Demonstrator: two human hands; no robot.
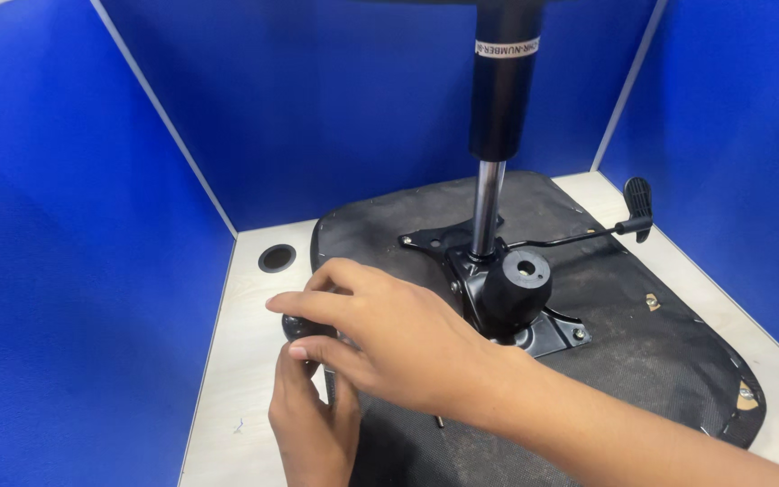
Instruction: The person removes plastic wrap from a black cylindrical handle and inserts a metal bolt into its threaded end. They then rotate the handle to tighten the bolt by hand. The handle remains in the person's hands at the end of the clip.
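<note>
Here, both hands at upturned seat base's left edge.

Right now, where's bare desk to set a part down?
Bare strip of desk left of the upturned seat, between cable hole and left hand. Narrow strip along the right partition. Crowded at the seat's left edge under both hands, right hand.

Blue partition walls w/ pale desk, round hole, prob. cable port.
</note>
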